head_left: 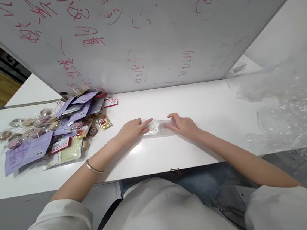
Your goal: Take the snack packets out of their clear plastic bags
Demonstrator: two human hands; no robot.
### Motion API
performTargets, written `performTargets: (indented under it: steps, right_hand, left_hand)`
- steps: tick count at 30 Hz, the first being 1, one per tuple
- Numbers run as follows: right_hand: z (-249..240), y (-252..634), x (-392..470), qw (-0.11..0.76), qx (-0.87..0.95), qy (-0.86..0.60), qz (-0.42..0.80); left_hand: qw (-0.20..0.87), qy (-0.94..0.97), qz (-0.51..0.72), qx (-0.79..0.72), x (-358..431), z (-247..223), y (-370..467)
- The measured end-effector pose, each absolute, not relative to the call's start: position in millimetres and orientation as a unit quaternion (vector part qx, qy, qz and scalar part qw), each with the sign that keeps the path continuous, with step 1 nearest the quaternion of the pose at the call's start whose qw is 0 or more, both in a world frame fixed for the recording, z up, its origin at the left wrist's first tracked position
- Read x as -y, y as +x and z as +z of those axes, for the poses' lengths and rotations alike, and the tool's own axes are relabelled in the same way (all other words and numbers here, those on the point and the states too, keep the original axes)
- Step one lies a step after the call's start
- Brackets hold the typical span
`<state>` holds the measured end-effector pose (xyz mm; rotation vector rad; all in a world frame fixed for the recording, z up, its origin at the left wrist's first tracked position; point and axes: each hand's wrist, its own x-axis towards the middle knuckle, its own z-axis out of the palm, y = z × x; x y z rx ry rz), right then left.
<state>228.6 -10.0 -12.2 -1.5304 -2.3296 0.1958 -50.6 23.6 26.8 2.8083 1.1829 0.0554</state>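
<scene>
One small clear plastic bag point(158, 128) lies flat on the white table point(197, 101), directly between both hands. The left hand point(131, 130) presses its outstretched fingers on the bag's left end; the right hand point(181, 125) rests fingers loosely curled on its right end. Well apart to the left sits a pile of purple snack packets point(56, 131). Crumpled clear plastic wrap point(288, 105) heaps at the right.

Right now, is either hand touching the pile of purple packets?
No, both the left hand and right hand rest on the clear bag, apart from the packets.
</scene>
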Motion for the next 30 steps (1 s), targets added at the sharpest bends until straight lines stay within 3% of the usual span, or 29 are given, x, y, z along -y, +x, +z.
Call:
performTargets:
  steps: [3, 8, 14, 18, 21, 27, 30]
  right_hand:
    - [-11.9, 225.3, 6.2, 0.188, 0.852, -0.488, -0.025]
    - [-17.4, 235.5, 27.5, 0.186, 0.914, -0.354, -0.064]
    - [-24.4, 216.9, 31.7, 0.145, 0.857, -0.488, -0.083]
    - [-26.4, 197.7, 14.6, 0.176, 0.767, -0.617, 0.008]
    - [-20.8, 191.3, 1.2, 0.265, 0.709, -0.648, 0.089]
    - [21.4, 176.7, -14.9, 0.505, 0.58, -0.561, 0.306]
    - [47.6, 175.8, -15.0, 0.521, 0.552, -0.473, 0.448]
  left_hand:
    - [-0.017, 0.935, 0.069, -0.347, -21.1, 16.5, -48.4]
    - [-0.009, 0.944, 0.038, -0.327, 1.9, 4.5, -50.5]
    - [0.017, 0.908, 0.06, -0.415, 13.8, -19.7, -44.4]
    - [0.024, 0.9, 0.121, -0.417, -1.6, -20.6, -44.6]
    - [-0.009, 0.885, 0.23, -0.404, -14.3, -14.7, -42.9]
    - [-0.055, 0.83, 0.404, -0.381, -29.4, -0.3, -25.4]
    - [-0.081, 0.845, 0.384, -0.363, -33.9, 3.7, -25.5]
